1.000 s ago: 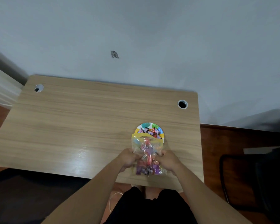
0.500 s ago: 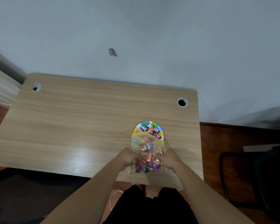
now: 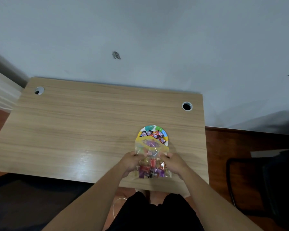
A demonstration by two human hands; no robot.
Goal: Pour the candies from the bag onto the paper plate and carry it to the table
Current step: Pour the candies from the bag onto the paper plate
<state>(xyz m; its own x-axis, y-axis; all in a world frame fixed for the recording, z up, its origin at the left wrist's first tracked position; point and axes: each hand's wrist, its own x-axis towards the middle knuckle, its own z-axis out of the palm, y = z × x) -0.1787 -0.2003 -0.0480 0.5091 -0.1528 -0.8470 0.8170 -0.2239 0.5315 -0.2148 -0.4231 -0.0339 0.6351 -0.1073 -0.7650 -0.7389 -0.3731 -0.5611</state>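
A clear plastic bag [image 3: 151, 152] with a yellow zip top is held over the near part of a colourful paper plate [image 3: 163, 135]. My left hand [image 3: 129, 162] grips its left side and my right hand [image 3: 174, 163] grips its right side. The bag's open mouth points away from me, over the plate. Several wrapped candies [image 3: 153, 134] lie on the plate; more candies [image 3: 150, 170] sit bunched in the bag's bottom near my wrists. The plate rests on a light wooden table [image 3: 83, 130], near its front right.
The table has cable holes at the back left [image 3: 39, 90] and back right [image 3: 186, 106] and stands against a pale wall. A dark chair [image 3: 264, 180] is on the wooden floor to the right. A white cable [image 3: 117, 204] lies by my legs.
The bag stays tipped over the plate with both hands gripping it; the hands have shifted only slightly and the candies inside sit a little differently.
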